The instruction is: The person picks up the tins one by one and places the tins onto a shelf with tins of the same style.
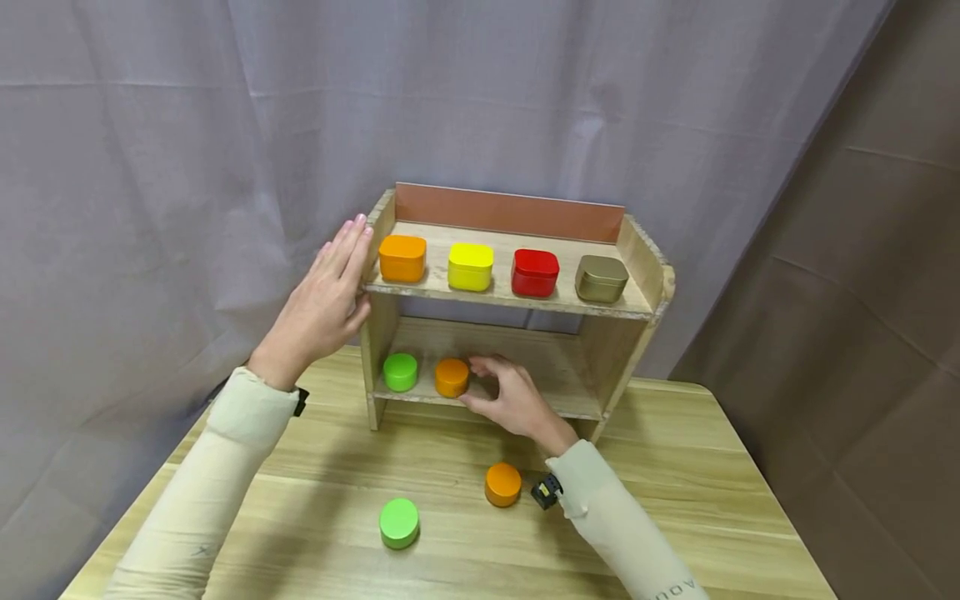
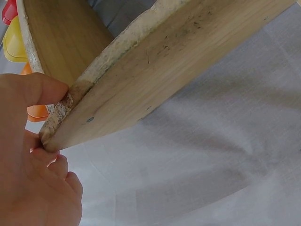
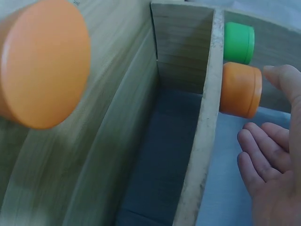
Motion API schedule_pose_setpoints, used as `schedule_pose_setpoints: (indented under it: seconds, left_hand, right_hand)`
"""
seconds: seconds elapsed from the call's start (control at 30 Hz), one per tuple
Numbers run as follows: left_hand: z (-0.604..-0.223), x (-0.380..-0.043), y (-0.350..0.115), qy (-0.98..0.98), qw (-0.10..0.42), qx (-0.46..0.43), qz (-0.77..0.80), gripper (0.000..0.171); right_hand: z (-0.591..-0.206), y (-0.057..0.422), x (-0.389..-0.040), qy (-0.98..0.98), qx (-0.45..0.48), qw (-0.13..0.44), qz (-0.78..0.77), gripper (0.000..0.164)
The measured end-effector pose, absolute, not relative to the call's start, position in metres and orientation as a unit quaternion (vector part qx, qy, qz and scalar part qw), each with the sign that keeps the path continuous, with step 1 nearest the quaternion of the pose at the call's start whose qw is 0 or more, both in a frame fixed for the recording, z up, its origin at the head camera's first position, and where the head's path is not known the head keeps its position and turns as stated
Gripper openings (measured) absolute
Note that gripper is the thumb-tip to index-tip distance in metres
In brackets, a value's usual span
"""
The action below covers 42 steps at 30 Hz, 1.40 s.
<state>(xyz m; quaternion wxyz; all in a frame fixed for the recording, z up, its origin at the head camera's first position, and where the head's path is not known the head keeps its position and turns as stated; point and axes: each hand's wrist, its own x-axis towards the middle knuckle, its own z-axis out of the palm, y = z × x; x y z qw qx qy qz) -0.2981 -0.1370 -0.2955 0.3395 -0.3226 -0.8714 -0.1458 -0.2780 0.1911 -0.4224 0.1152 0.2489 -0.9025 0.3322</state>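
On the wooden counter [image 1: 697, 467], a round green pot [image 1: 399, 522] and round orange pot [image 1: 503, 484] are left; twins [image 1: 452, 378] are set at the wooden shelf [image 1: 562, 375]'s lower front edge. Its left edge is gripped by the left hand [image 1: 322, 304]; the right hand [image 1: 513, 396] is loosely curved nearby.
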Motion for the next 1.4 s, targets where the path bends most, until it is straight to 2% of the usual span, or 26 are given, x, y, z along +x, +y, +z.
schedule_pose_setpoints:
  seconds: [0.17, 0.53, 0.93, 1.23, 1.4]
  left_hand:
    - [-0.295, -0.298, -0.136, -0.870, 0.340, -0.324, -0.147, 0.093]
    - [-0.295, -0.298, -0.137, -0.872, 0.339, -0.322, -0.147, 0.092]
    - [-0.295, -0.297, -0.137, -0.873, 0.335, -0.321, -0.150, 0.091]
    - [-0.295, -0.297, -0.137, -0.873, 0.335, -0.320, -0.150, 0.091]
    - [-0.295, -0.297, -0.136, -0.873, 0.335, -0.320, -0.151, 0.091]
  right_hand:
    - [-0.418, 0.197, -0.262, -0.903, 0.266, 0.117, 0.318, 0.064]
    - [-0.418, 0.194, -0.225, -0.898, 0.326, 0.060, 0.290, 0.065]
    - [-0.440, 0.180, -0.197, -0.882, 0.379, 0.015, 0.278, 0.068]
    - [-0.458, 0.169, -0.181, -0.891, 0.371, -0.040, 0.257, 0.070]
    - [-0.469, 0.163, -0.176, -0.891, 0.375, -0.047, 0.250, 0.068]
